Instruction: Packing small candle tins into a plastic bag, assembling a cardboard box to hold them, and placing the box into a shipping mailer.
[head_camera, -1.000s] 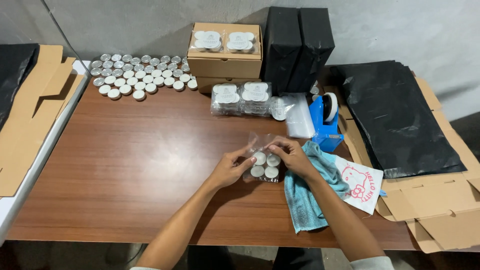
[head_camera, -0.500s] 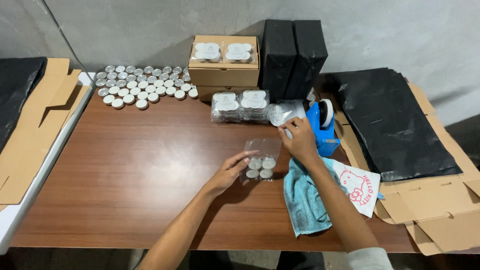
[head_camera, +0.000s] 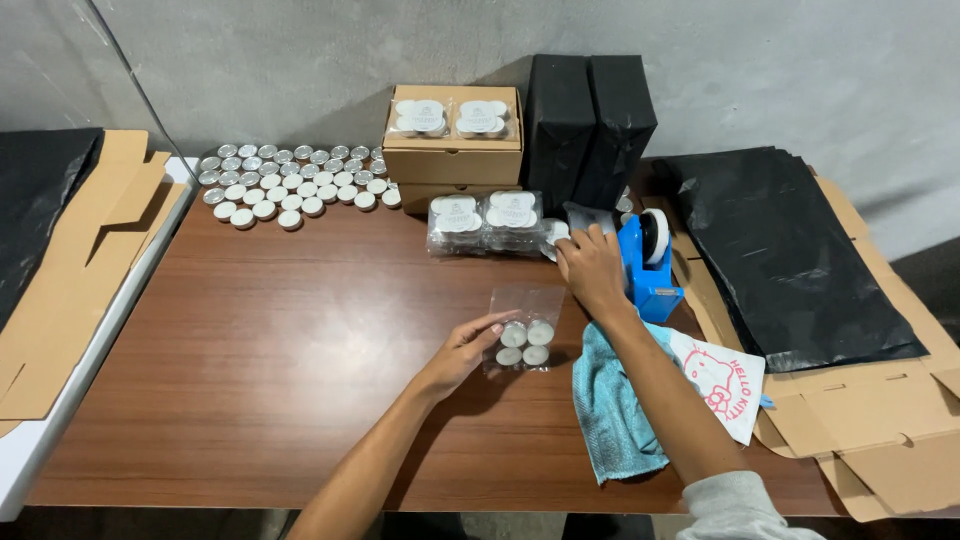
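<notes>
1. While our left hand (head_camera: 462, 352) rests open-fingered on the clear bag of tealights (head_camera: 524, 330) mid-table (head_camera: 250, 340), nothing is pinched.
2. We cannot tell our right hand's (head_camera: 592, 268) grip beside the blue tape dispenser (head_camera: 645, 262).

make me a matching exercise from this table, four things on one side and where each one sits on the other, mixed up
Things:
1. clear bag of candles
2. tape dispenser
3. teal cloth
4. loose candles

Places:
A. far left of the table, in rows
B. under the right forearm
C. at the left hand's fingertips
D. just beyond the right hand

Pairs: 1-C, 2-D, 3-B, 4-A
</notes>
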